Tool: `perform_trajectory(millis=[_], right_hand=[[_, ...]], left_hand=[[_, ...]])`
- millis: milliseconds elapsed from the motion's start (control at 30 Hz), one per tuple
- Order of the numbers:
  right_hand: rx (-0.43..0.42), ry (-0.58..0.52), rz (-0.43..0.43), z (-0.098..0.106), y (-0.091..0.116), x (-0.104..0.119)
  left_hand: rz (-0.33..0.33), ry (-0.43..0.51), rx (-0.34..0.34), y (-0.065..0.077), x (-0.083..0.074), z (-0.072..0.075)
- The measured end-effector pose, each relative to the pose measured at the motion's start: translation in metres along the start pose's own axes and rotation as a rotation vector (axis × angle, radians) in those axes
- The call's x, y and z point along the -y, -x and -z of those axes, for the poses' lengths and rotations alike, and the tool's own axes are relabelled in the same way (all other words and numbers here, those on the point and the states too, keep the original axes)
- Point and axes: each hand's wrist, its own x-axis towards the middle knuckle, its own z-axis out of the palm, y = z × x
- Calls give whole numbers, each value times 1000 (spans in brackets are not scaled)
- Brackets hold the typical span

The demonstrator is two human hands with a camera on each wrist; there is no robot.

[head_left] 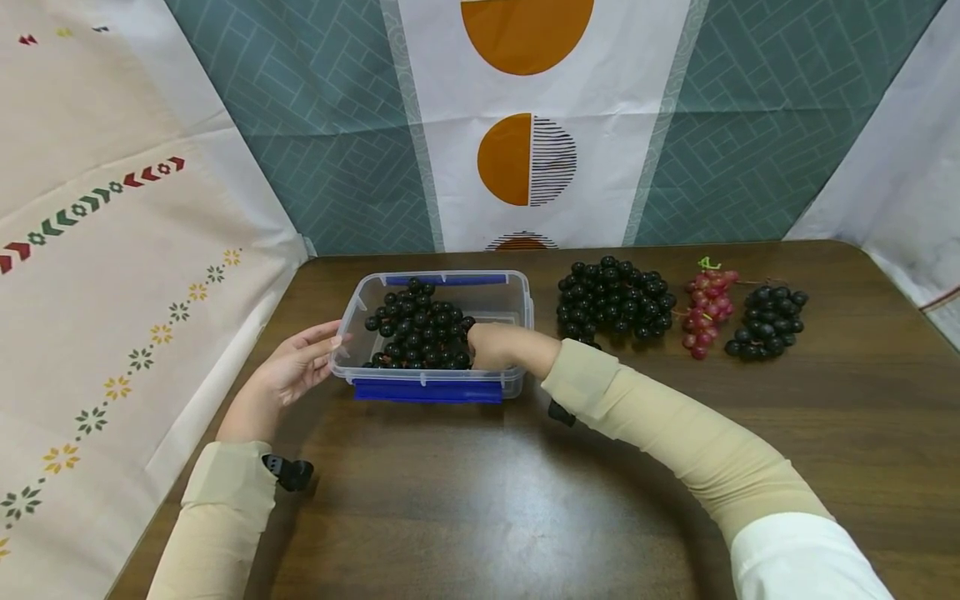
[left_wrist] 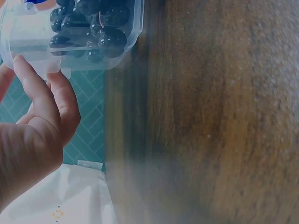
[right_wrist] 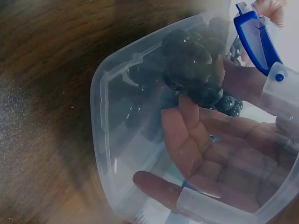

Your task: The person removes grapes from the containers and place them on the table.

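Note:
A clear plastic container with blue clips holds a bunch of black grapes. My left hand is at the container's left end, its fingertips touching the clear wall; in the left wrist view the fingers lie fairly straight against the plastic. My right hand reaches inside at the right of the bunch. Through the clear wall in the right wrist view, its thumb and bent fingers grip grapes at the bunch's edge. In the head view its fingertips are hidden.
Right of the container on the brown wooden table lie a large black grape bunch, a red bunch and a smaller black bunch. A patterned cloth hangs behind the table, and a pale cloth along its left side.

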Motion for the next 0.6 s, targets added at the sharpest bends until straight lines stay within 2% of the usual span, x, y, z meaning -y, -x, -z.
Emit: perform_trajectory(millis=[267,600], right_hand=[[13,-9,-26,-1,-2,2],[-6,17,5,2,4,2]], left_hand=[[-2,2,3,2,-1,1],[17,-2,-17,2,-3,-1]])
